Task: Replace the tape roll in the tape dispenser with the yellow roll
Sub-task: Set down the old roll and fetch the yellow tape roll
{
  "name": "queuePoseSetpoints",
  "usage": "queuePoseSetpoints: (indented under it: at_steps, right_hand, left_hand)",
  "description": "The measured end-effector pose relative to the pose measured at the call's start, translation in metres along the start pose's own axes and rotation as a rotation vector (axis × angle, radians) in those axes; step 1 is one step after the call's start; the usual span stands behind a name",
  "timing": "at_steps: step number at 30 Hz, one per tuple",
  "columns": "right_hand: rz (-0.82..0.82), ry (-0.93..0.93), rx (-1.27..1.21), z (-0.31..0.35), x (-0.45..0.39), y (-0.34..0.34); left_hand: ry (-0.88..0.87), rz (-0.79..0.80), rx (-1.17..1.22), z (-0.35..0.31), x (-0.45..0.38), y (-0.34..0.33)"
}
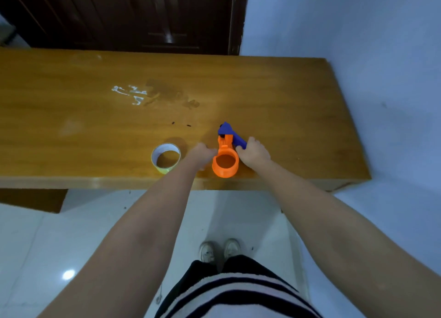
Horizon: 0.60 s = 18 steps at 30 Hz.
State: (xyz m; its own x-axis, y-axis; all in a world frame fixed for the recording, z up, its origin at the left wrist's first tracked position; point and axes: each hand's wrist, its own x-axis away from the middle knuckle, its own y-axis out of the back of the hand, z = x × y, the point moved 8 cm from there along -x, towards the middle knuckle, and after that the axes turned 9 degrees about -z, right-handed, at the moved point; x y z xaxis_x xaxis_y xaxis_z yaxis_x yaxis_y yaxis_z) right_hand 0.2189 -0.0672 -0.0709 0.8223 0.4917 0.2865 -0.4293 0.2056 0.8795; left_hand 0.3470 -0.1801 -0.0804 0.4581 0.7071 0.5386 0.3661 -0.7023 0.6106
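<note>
The tape dispenser [225,161] lies near the table's front edge: an orange round drum with an orange neck and a blue handle [235,137] pointing away and right. My right hand [254,154] grips the blue handle at the drum's right side. My left hand [202,154] touches the drum's left side with fingers curled; whether it grips is unclear. The yellow roll [165,159] stands on its side to the left of my left hand, with a white inner core, apart from the dispenser.
The wooden table [298,117] ends at the right near a pale blue wall. White paint marks [130,94] and a dark stain lie farther back. A dark wooden cabinet [133,17] stands behind. My feet and the tiled floor show below.
</note>
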Motion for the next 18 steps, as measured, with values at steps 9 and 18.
queuePoseSetpoints:
  at_steps: [9,18]
  right_hand:
    - [0.057,-0.001,-0.086,-0.011,0.014,-0.012]
    - [0.023,0.098,-0.126,0.0,0.022,-0.017]
  left_hand:
    - [0.1,0.084,0.003,0.006,0.009,-0.023]
    - [0.128,0.061,0.037,0.007,0.009,-0.027]
